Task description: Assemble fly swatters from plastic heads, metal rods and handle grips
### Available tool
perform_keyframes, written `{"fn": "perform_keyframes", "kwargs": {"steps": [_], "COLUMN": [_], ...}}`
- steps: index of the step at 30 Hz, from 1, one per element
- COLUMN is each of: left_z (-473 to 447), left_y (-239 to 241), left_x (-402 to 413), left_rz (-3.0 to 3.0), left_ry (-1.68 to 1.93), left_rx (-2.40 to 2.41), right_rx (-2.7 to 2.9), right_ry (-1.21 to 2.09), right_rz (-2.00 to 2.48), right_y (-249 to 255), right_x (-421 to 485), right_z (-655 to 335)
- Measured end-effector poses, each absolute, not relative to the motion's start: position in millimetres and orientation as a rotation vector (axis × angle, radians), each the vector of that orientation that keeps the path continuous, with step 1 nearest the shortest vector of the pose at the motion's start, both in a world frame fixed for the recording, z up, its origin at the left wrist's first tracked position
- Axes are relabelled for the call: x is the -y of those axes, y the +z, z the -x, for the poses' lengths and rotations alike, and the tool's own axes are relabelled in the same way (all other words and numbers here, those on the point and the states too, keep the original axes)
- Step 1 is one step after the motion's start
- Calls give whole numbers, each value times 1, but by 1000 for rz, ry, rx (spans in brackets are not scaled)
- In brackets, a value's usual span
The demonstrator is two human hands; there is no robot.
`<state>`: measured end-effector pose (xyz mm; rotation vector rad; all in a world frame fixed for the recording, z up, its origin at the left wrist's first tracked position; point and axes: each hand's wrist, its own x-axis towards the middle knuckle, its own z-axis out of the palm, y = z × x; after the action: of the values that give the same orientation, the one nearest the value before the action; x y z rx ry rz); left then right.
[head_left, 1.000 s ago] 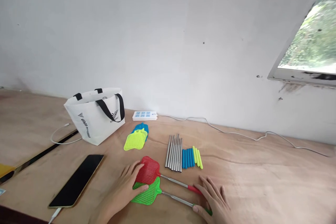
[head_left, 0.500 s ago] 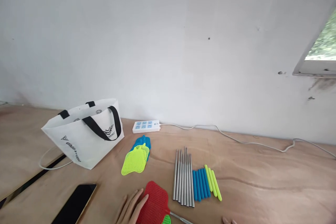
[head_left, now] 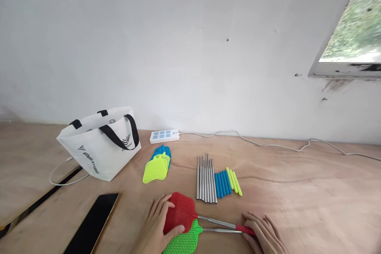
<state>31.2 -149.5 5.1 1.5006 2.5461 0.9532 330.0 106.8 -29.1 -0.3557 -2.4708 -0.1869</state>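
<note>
phone (head_left: 93, 222) cut off at bottom edge, green swatter head (head_left: 183, 242) likewise

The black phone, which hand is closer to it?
Left. The left hand lies on the head of the red fly swatter, just right of the black phone; the right hand sits much farther right, at its handle end.

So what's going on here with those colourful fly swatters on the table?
A person has two fly swatters lying side by side on the wooden table. The left hand rests on the mesh head of the red swatter, beside the green swatter; the right hand lies flat at the handle ends. Behind them sit metal rods, blue grips, yellow grips and loose swatter heads, with a white tote bag to the left.
</note>
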Motion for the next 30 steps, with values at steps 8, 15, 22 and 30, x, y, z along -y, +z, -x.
{"fn": "perform_keyframes", "kwargs": {"steps": [8,15,22,30], "left_z": [-54,-82,-97,-134], "left_y": [36,80,113,97], "left_x": [129,139,157,126], "left_rz": [-1211,-1229,-1056,-613], "left_ry": [1416,1823,2223,1962], "left_rx": [-2324,-2252,-1794,-1125], "right_rx": [2368,2365,2364,2411], "right_ry": [36,115,234,462], "right_rz": [450,464,519,521], "right_y": [18,53,77,91], "right_x": [-97,-70,-43,-19], "right_z": [-318,-293,-298,-299]}}
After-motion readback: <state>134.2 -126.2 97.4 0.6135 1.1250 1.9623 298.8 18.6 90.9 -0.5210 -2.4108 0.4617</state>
